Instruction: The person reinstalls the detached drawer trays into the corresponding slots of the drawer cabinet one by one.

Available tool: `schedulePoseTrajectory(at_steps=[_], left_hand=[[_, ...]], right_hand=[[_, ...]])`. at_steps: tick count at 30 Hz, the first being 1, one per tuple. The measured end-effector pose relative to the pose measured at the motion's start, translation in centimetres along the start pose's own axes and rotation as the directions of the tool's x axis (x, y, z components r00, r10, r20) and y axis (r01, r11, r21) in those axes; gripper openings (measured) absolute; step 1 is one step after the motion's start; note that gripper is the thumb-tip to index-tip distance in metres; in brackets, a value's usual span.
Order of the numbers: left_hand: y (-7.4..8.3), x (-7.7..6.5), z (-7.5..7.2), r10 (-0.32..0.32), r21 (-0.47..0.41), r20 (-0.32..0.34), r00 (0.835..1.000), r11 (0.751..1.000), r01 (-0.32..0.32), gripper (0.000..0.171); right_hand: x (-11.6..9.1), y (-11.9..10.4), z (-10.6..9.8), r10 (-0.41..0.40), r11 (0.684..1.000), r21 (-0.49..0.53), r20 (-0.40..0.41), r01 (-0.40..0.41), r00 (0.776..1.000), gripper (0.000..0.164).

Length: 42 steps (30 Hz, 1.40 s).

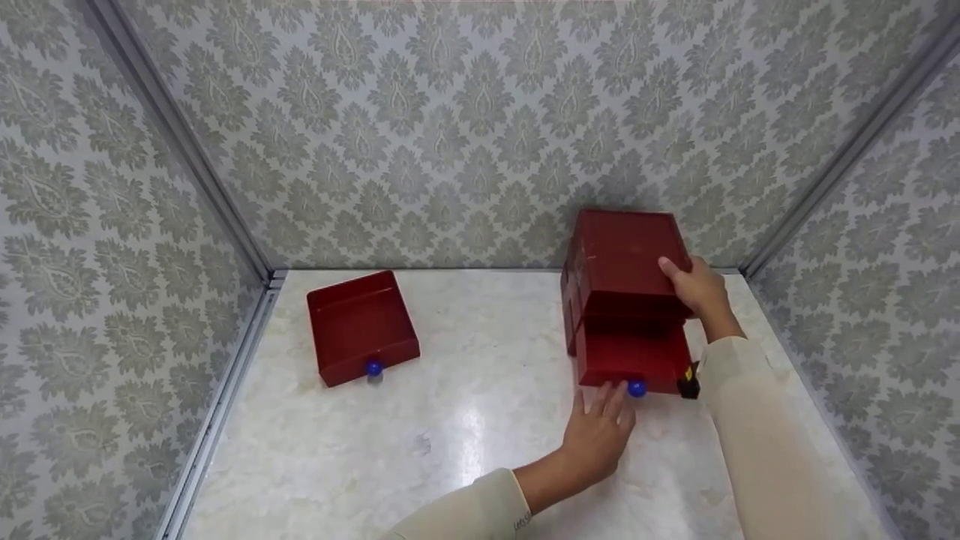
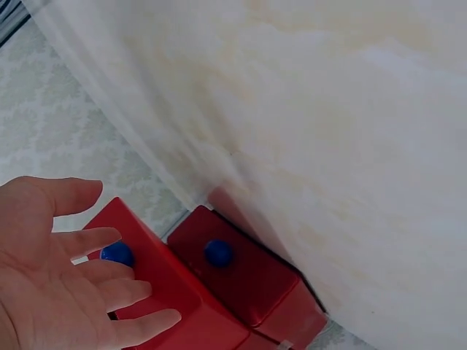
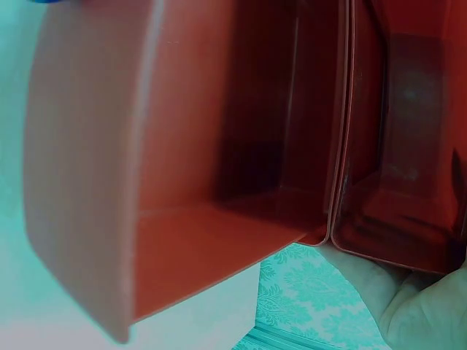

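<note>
A dark red drawer cabinet (image 1: 634, 251) stands at the right against the back wall. Its top slot (image 3: 416, 131) is without a drawer; below it a red drawer (image 1: 634, 356) with a blue knob (image 1: 637, 388) is pulled out. Lower still, a closed drawer (image 2: 219, 284) shows in the left wrist view. My left hand (image 1: 600, 435) has its fingers extended at the pulled-out drawer's front, beside the knob; whether they touch it is unclear. With its thumb on top, my right hand (image 1: 701, 289) holds the cabinet's right side; its other fingers are partly hidden.
A loose red drawer (image 1: 364, 326) with a blue knob (image 1: 373, 368) lies on the left of the pale marbled table (image 1: 480, 337). Patterned walls (image 1: 480, 135) enclose the back and both sides. A small black and yellow item (image 1: 688, 381) sits by the right sleeve.
</note>
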<state>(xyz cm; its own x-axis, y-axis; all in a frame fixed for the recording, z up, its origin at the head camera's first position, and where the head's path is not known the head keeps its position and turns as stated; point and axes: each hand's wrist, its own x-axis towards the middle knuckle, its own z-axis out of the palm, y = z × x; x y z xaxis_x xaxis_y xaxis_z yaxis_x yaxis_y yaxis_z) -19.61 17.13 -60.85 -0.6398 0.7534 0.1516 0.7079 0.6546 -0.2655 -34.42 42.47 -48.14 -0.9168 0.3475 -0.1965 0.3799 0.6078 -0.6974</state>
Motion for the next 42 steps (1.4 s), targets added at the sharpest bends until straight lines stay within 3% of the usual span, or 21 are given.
schedulePoseTrajectory(at_steps=[8, 15, 23, 42], left_hand=[[-1.1, 1.5, 1.5, -0.037, 0.009, 0.040, 0.998, 0.999, 0.037, 0.063], [-2.0, 2.6, 2.4, -0.084, 0.012, 0.029, 0.996, 0.996, 0.083, 0.057], [-2.7, 3.9, 2.9, -0.117, 0.010, 0.089, 0.989, 0.993, 0.116, 0.057], [-5.1, 5.9, 4.8, -0.193, 0.000, 0.207, 0.959, 0.980, 0.198, 0.054]], right_hand=[[0.1, 0.1, 0.0, -0.008, 1.000, -0.013, 0.001, 0.008, 1.000, 0.098], [0.1, 0.2, -0.1, -0.016, 0.999, -0.029, -0.003, 0.016, 1.000, 0.100], [0.1, 0.1, -0.1, -0.002, 1.000, -0.031, -0.005, 0.002, 1.000, 0.098], [0.2, 0.0, 0.0, -0.001, 0.998, -0.062, -0.001, 0.000, 1.000, 0.098]])
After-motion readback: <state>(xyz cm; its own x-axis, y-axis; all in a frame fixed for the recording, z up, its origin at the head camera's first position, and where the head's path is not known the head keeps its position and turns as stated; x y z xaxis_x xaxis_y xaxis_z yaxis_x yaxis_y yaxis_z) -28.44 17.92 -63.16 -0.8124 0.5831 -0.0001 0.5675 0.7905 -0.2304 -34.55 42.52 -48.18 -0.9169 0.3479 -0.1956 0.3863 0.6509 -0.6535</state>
